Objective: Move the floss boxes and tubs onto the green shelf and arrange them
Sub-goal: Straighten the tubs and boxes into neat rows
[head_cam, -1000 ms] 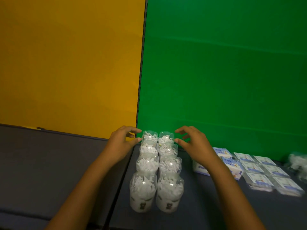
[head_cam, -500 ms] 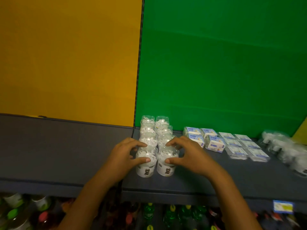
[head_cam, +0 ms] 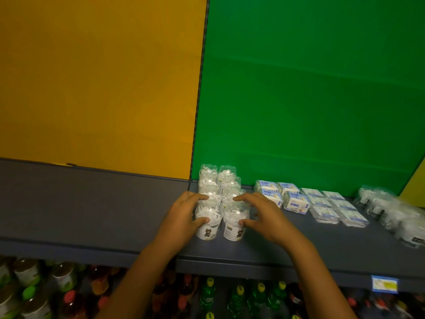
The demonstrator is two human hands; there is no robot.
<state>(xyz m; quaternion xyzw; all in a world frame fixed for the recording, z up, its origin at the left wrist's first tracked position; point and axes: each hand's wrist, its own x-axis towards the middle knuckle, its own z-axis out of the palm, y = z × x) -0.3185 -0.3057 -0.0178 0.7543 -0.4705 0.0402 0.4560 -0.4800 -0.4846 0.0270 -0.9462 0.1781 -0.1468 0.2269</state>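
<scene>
Several clear floss tubs stand in two tight columns on the grey shelf (head_cam: 299,247) in front of the green back panel (head_cam: 310,107). My left hand (head_cam: 182,218) curls round the front left tub (head_cam: 208,232), thumb on its front and fingers over its top. In the same way my right hand (head_cam: 266,218) holds the front right tub (head_cam: 233,231). To the right lie blue-and-white floss boxes (head_cam: 291,199) and flatter clear boxes (head_cam: 333,204) in rows. At the far right more tubs (head_cam: 395,212) look blurred.
A yellow panel (head_cam: 99,84) backs the grey shelf section (head_cam: 92,203) to the left. Bottles (head_cam: 236,298) and jars (head_cam: 25,275) fill the level below. A blue price tag (head_cam: 384,283) hangs on the shelf's front edge.
Both hands came forward from the rearmost tubs to the front pair and closed on them. The view dropped, and the lower shelf now shows.
</scene>
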